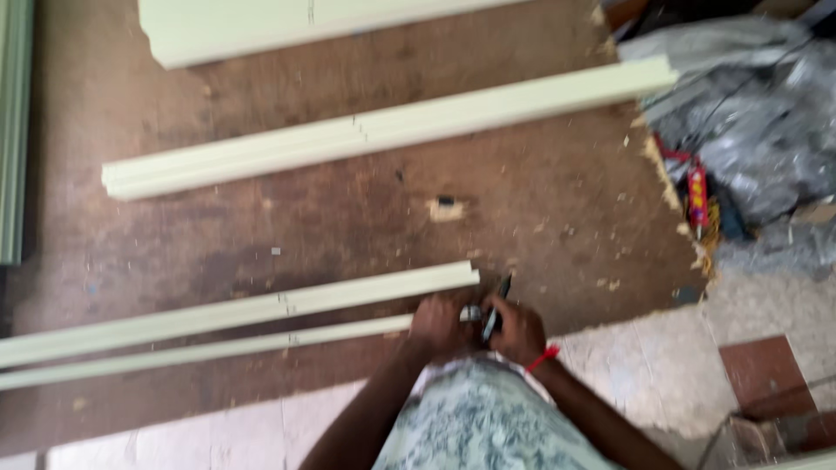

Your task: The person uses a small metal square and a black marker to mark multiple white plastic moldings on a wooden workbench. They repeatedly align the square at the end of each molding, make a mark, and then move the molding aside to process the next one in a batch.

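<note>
My left hand (438, 324) and my right hand (518, 331) meet at the near edge of a brown board (366, 209). The right hand grips a dark pen-like marker (496, 306) that points up and away. A small dark and silver object sits between the two hands; the blur hides what it is and which hand has it. My left hand touches the right end of a thin pale green strip (200, 351). Just beyond lies a wider pale green moulding (244, 312). A red band circles my right wrist.
Another long pale moulding (383, 128) lies across the board's middle, and a wide pale piece (261, 26) sits at the top. Grey crumpled plastic sheeting (749, 113) and a red tool (697, 196) lie at the right. Pale floor tiles (662, 374) run under the board's edge.
</note>
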